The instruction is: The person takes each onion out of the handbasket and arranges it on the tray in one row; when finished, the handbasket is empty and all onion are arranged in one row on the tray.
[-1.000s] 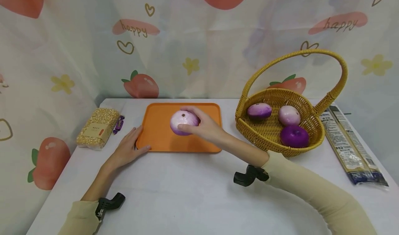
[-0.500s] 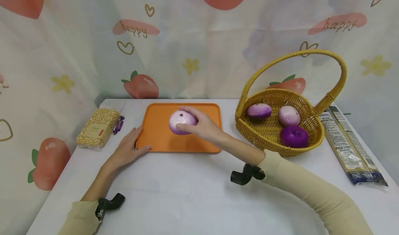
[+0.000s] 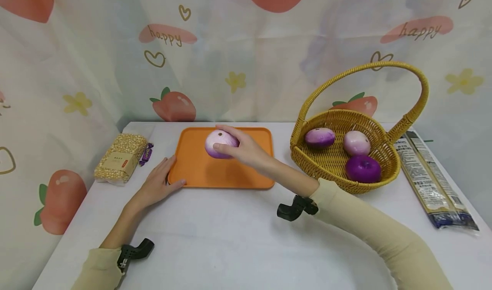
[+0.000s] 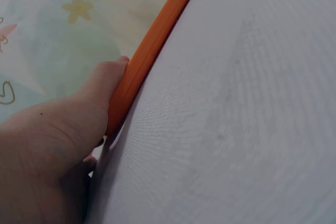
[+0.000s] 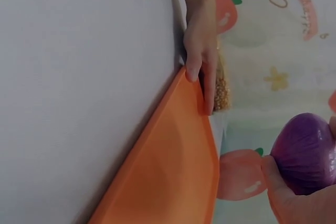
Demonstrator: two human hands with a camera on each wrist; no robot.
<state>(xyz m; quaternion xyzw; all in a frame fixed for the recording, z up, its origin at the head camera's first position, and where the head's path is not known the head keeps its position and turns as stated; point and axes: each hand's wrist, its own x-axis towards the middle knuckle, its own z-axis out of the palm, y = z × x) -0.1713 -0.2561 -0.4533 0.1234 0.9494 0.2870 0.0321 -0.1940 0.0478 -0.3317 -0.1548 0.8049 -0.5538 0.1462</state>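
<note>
In the head view my right hand (image 3: 247,150) holds a purple-and-white onion (image 3: 219,139) above the orange tray (image 3: 196,170), thumb on the near side and fingers over the far side. In the right wrist view the onion (image 5: 303,153) hangs apart from the tray (image 5: 163,182). My left hand (image 3: 153,186) rests at the tray's near left corner, its thumb against the front rim and its straight fingers along the left side. The left wrist view has that thumb touching the orange rim (image 4: 149,45).
A wicker basket (image 3: 326,170) at the right holds two pale purple onions and a dark purple onion (image 3: 363,168). Flat printed packages (image 3: 432,179) lie beyond it. To the tray's left are a bag of grains (image 3: 121,157) and a purple-wrapped candy (image 3: 146,154).
My right hand has carried the onion slightly left and toward the back, over the tray. The left hand, the tray and the basket have stayed in place.
</note>
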